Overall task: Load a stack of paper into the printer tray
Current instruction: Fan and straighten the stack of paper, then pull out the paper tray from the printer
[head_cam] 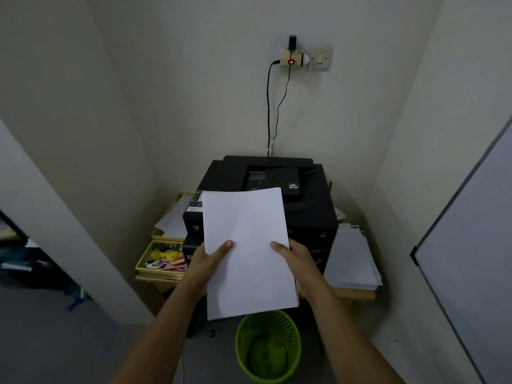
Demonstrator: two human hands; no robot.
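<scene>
A stack of white paper [248,250] is held flat in front of the black printer [307,214], which stands on a low table against the wall. My left hand [206,263] grips the stack's left edge, thumb on top. My right hand [297,263] grips the right edge the same way. The stack hides the printer's lower front, so the paper tray cannot be seen.
A green mesh waste basket [268,346] stands on the floor below the paper. A yellow tray of small stationery [163,259] sits left of the printer, loose sheets [352,256] lie right of it. Cables [273,112] run from a wall socket down to the printer. A whiteboard [468,259] leans at right.
</scene>
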